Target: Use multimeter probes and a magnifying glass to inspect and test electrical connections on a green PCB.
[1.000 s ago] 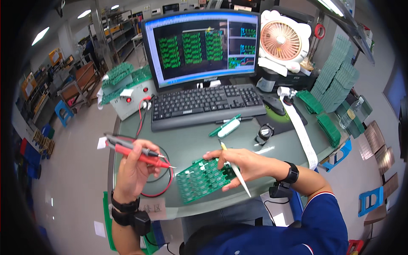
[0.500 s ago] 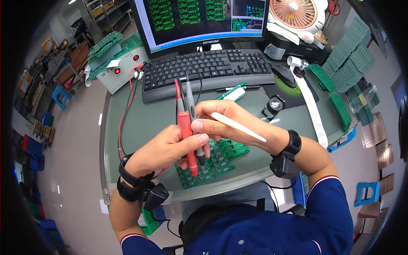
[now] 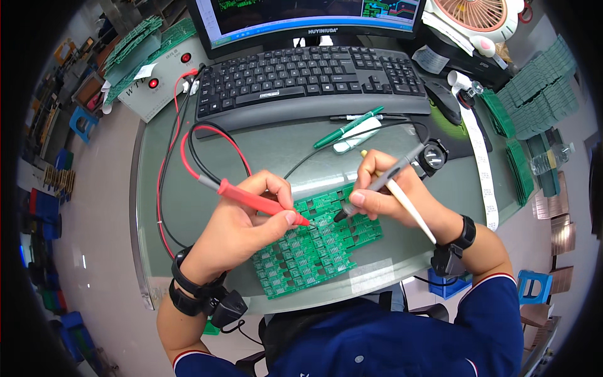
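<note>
My left hand [image 3: 248,220] is closed around a red test probe [image 3: 254,198], its tip pointing down right at a green circuit board panel [image 3: 308,251]. Closed too, my right hand [image 3: 389,191] grips a grey and black test probe [image 3: 392,173], with its dark tip over the upper part of the panel. A slim cream-coloured stick [image 3: 411,212] also sits in the right hand, crossing the probe. Both tips are close together at the panel; whether they touch it I cannot tell. The panel lies flat near the table's front edge and carries rows of small identical boards.
Behind the hands lie a black keyboard [image 3: 308,78], a green pen [image 3: 348,127] and a monitor [image 3: 308,34]. A white box with red buttons [image 3: 160,81] stands at left, its leads looping across the table. At right are a mouse [image 3: 443,100], a paper strip [image 3: 478,166] and stacked green boards [image 3: 534,94].
The two probes, held upright side by side before, are now apart and angled down to the panel from opposite sides. My hands have separated, uncovering more of the panel.
</note>
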`<state>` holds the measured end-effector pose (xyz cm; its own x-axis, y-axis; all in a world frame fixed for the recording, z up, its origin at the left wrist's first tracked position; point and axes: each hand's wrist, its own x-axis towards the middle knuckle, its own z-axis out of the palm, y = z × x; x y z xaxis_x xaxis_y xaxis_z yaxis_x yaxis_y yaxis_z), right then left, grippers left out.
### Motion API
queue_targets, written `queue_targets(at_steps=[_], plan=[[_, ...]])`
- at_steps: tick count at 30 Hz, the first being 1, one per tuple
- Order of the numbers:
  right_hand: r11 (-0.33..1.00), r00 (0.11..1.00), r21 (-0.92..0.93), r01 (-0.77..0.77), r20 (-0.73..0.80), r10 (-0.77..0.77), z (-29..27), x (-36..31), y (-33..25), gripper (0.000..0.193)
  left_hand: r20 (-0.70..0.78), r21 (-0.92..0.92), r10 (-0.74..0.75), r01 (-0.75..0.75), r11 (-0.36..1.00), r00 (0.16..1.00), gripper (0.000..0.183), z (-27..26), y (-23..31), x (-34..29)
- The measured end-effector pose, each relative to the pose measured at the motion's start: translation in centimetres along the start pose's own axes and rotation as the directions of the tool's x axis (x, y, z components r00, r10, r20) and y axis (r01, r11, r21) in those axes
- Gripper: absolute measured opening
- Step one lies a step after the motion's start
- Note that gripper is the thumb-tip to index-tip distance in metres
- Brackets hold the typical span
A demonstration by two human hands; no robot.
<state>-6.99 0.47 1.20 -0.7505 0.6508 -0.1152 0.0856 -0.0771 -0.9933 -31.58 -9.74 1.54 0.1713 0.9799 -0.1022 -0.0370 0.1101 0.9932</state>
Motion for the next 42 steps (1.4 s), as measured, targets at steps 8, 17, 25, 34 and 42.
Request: queue_targets(at_steps=[8,17,25,34,42], plan=[[0.989,0.993,-0.114,0.09,-0.064,-0.098,0.3,-0.3,1.7,0.025,-0.003,0.119,0.057,-0.056,0.991,0.998,0.015,0.3,-0.4,0.2],[0.968,0.989,-0.208,0.139,-0.025,-0.147,0.2,-0.1,2.2,0.024,-0.062,0.179,0.062,-0.05,0.983,0.996,0.014,0.3,-0.9,0.4],[0.935,0.962,-0.243,0.259,-0.025,-0.273,0.4,0.1,2.5,0.024,-0.099,0.145,0.001,0.014,0.989,0.995,0.014,0.4,-0.7,0.6],[0.906,0.942,-0.267,0.327,0.012,-0.337,0.4,0.1,2.5,0.024,0.004,0.289,0.096,-0.093,0.953,0.995,0.019,0.1,-0.8,0.6],[0.904,0.937,-0.261,0.338,0.005,-0.349,0.4,0.1,2.7,0.026,0.001,0.325,0.124,-0.118,0.938,0.992,0.02,0.3,-0.8,0.7]])
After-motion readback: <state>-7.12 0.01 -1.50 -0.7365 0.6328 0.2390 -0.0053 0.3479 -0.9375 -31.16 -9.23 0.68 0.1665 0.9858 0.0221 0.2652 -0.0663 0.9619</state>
